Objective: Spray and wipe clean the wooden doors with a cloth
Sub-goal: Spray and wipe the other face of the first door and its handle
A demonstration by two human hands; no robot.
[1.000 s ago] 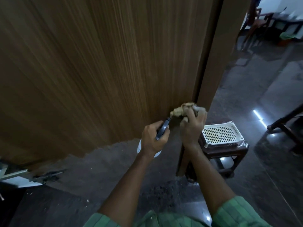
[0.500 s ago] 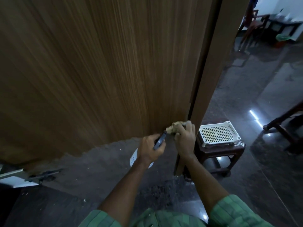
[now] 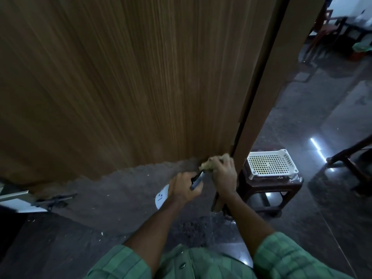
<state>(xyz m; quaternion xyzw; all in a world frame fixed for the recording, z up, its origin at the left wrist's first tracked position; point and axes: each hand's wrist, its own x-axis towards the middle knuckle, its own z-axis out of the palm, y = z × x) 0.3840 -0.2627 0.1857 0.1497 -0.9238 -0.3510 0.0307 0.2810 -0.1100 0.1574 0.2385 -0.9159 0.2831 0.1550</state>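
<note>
A tall wooden door [image 3: 124, 87] with vertical grain fills the upper left of the view. My right hand [image 3: 224, 174] grips a bunched tan cloth [image 3: 206, 165] and presses it against the door's bottom right corner, by the door edge. My left hand [image 3: 184, 188] holds a white spray bottle [image 3: 162, 197] by its dark trigger head [image 3: 198, 180], just left of the cloth; most of the bottle is hidden behind the hand.
A dark wooden stool [image 3: 269, 190] with a white perforated tray [image 3: 271, 163] on it stands right of the door edge. A dark metal fitting [image 3: 54, 200] and debris lie on the floor at left. Furniture legs [image 3: 350, 160] stand at far right, chairs [image 3: 330, 27] beyond.
My right hand has slid the cloth down the door's right edge to its bottom corner. My left hand with the bottle has followed downward alongside it.
</note>
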